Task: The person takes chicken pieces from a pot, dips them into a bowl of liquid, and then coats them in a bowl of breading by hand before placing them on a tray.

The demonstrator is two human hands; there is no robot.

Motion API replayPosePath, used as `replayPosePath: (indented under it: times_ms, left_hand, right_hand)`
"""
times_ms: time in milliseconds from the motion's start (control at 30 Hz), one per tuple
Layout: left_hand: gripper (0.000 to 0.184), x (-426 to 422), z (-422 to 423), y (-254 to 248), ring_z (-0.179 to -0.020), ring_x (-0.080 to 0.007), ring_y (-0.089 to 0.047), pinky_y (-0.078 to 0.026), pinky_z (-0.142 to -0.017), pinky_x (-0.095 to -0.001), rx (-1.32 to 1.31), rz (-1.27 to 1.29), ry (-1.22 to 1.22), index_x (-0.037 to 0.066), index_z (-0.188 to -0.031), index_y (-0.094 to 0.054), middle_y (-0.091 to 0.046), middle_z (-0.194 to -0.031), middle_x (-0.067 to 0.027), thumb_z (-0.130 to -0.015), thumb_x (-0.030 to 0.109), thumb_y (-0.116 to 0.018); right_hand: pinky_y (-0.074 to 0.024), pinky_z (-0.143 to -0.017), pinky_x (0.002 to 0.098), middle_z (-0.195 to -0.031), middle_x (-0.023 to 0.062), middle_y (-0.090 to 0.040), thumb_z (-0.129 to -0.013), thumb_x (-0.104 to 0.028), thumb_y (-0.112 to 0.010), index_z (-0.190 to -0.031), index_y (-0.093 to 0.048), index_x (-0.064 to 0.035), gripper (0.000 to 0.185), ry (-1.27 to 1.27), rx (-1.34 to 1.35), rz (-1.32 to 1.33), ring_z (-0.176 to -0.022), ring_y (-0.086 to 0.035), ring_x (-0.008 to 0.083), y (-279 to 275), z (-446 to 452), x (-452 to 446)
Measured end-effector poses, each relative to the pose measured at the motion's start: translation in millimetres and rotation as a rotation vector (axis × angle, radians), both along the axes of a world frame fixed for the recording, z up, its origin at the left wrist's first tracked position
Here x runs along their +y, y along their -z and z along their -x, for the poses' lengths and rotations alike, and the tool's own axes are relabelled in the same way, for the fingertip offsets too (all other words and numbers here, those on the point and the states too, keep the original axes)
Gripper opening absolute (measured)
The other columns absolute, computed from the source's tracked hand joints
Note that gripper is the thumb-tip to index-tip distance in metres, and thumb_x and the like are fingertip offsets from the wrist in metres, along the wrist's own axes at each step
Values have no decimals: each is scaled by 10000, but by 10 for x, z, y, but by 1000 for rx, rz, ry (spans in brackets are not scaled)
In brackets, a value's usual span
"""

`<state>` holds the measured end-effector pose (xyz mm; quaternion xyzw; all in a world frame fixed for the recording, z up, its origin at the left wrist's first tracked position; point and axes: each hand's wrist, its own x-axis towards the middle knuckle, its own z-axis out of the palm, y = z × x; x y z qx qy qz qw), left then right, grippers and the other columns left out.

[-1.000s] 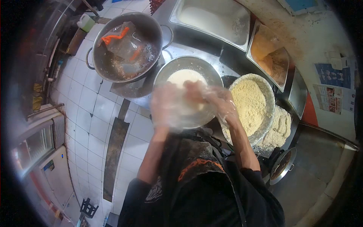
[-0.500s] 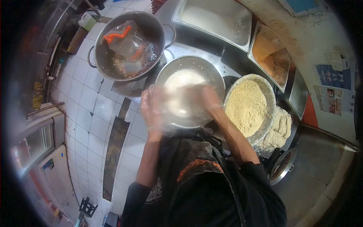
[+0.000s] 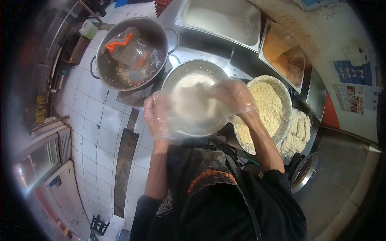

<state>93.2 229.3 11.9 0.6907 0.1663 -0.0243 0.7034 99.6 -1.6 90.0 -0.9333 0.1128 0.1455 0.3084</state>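
Observation:
A round metal bowl (image 3: 168, 82) holds a whitish wet mix (image 3: 195, 81), blurred in its middle. Against the bowl's left rim is my left hand (image 3: 156, 113), in a clear plastic glove. Its fingers are smeared, so I cannot tell whether they grip the rim. My right hand (image 3: 234, 96), also gloved, is over the bowl's right side with fingers pointing inward. Motion hides what those fingers hold, if anything. Just right of that hand stands a tub (image 3: 286, 108) of pale yellow crumbly meal (image 3: 265, 106).
A large two-handled pot (image 3: 157, 36) containing a plastic bag stands at upper left. Metal pans (image 3: 257, 42) line the back, one with orange powder (image 3: 283, 66). Beside the tub lies pale floury material (image 3: 295, 132), and a small dark-filled pan (image 3: 307, 172) is lower right.
My right hand has moved right and slightly up, from over the bowl's middle toward its right side. My left hand stays at the left rim. The whole view has shifted slightly.

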Motion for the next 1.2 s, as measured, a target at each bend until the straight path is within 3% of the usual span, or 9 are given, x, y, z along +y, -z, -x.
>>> replayPosePath:
  times_ms: [233, 267, 333, 400, 500, 767, 833, 1000, 1200]
  left_hand:
    - [288, -74, -30, -64, -787, -154, -614, -513, -726, -302, -10, 81, 12, 13, -1098, -589, -652, -964, -93, -973, 272, -572]
    - [286, -102, -36, -86, -788, -156, -616, -516, -728, -303, 9, 99, -6, 10, -1098, -584, -652, -964, -94, -973, 267, -571]
    - [285, -128, -30, -78, -789, -157, -618, -518, -730, -304, 23, 117, -3, 7, -1098, -580, -652, -964, -95, -972, 262, -570]
    - [281, -118, -36, 3, -800, -163, -625, -525, -729, -303, -424, -558, 172, 9, -1099, -572, -651, -959, -92, -960, 254, -582]
    - [278, -205, -30, -115, -814, -173, -632, -530, -715, -297, -24, 69, 14, 16, -1099, -575, -647, -965, -93, -949, 249, -587]
    - [320, -365, 6, -84, -788, -173, -636, -530, -710, -301, -186, -14, 166, 0, -1107, -565, -660, -965, -116, -977, 292, -557]
    - [326, -505, -23, -218, -792, -187, -643, -540, -711, -312, -14, 1, 121, -5, -1118, -563, -663, -977, -131, -973, 287, -563]
    - [306, -752, 21, -213, -806, -188, -646, -538, -718, -309, -49, 45, 237, -7, -1139, -566, -667, -993, -139, -976, 252, -556]
    - [259, -1188, 243, -239, -855, -201, -641, -519, -792, -317, -141, 82, 469, -14, -1149, -577, -667, -1005, -135, -972, 173, -547]
  right_hand:
    - [-535, -738, 351, -892, 95, -670, -896, -360, -653, -1011, -682, -41, 340, -21, -441, -13, -867, -654, 196, -322, 277, 35]
    - [-548, -786, 342, -1000, 96, -663, -931, -322, -618, -1106, -648, -60, 317, 140, -396, -436, -934, -648, 185, -209, 380, 116]
    - [-550, -718, 399, -892, 165, -685, -822, -249, -729, -938, -698, -34, 246, 67, -392, -174, -783, -664, 307, 415, 317, 216]
    - [-534, -743, 414, -874, 168, -698, -835, -304, -717, -955, -706, -17, 311, 268, -132, -433, -790, -661, 290, 909, 277, 226]
    - [-530, -712, 393, -869, 152, -703, -837, -289, -713, -973, -707, -9, 311, 319, -96, -503, -773, -654, 259, 948, 347, 107]
    - [-510, -616, 295, -879, 105, -714, -846, -231, -692, -1019, -708, 19, 305, 513, 35, -817, -723, -620, 149, 363, 868, -164]
    - [-515, -621, 278, -877, 64, -693, -916, -369, -626, -1035, -708, -49, 350, 664, -74, -918, -713, -618, 152, -12, 1077, -378]
    - [-493, -606, 254, -873, 57, -696, -904, -343, -655, -1069, -684, -28, 357, 881, -189, -643, -714, -621, 138, -216, 1655, -1067]
    - [-501, -905, 375, -1082, 170, -679, -877, -263, -684, -1150, -645, -12, 372, 676, -243, -325, -1036, -634, 270, 375, 1790, -1108]
